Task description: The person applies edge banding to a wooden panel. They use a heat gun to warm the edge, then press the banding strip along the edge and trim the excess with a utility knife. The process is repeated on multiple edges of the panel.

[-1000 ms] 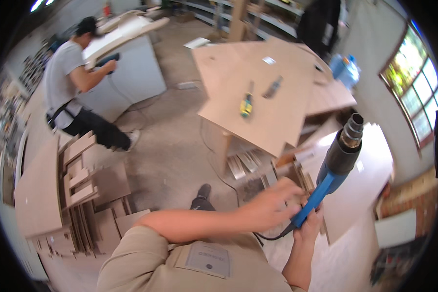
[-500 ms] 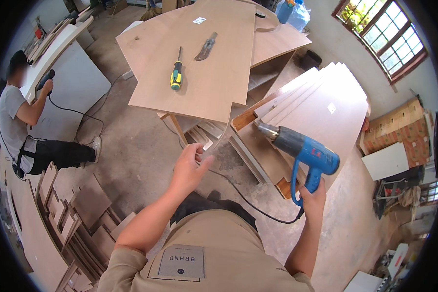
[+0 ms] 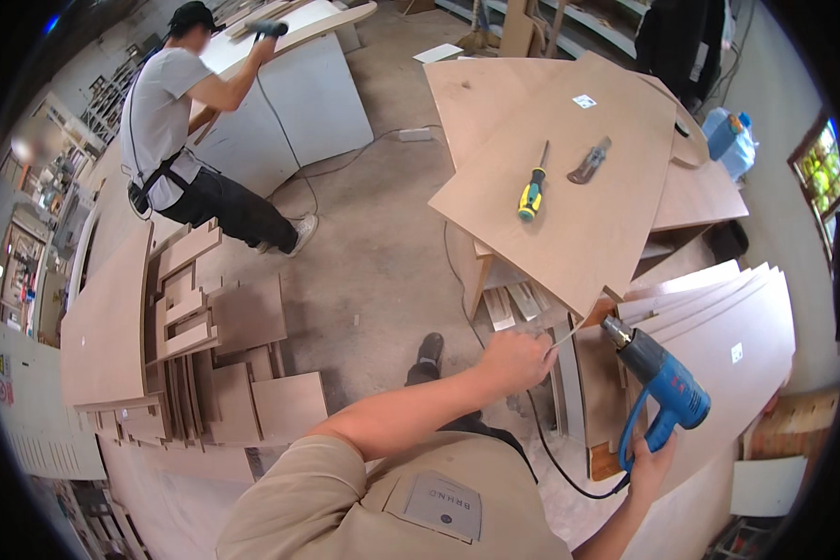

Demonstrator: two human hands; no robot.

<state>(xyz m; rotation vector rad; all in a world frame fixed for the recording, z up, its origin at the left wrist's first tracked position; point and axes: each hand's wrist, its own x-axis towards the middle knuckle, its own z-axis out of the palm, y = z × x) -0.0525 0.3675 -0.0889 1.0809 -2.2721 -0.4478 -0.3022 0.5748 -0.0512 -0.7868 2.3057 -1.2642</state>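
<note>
My right hand (image 3: 655,459) grips the handle of a blue heat gun (image 3: 674,387). Its metal nozzle points up and left, close to the near corner of a wooden board (image 3: 490,210). A thin edging strip (image 3: 567,337) curves off that corner, and my left hand (image 3: 521,362) is closed on its loose end, fingertips partly hidden. On the board lie a yellow-and-green screwdriver (image 3: 531,194) and a knife with a brown handle (image 3: 588,162).
Right of the board, curved panels (image 3: 747,327) lean in a stack. Cut panels (image 3: 252,401) fill the floor at left. Beyond them a co-worker (image 3: 173,98) holds a corded tool (image 3: 267,29) over a white counter (image 3: 313,103). The heat gun's black cord (image 3: 555,464) hangs near my legs.
My view has swung left, so the board appears further right. My left hand has gone from loosely curled below the board's corner to closed on the strip. The heat gun stays in my right hand.
</note>
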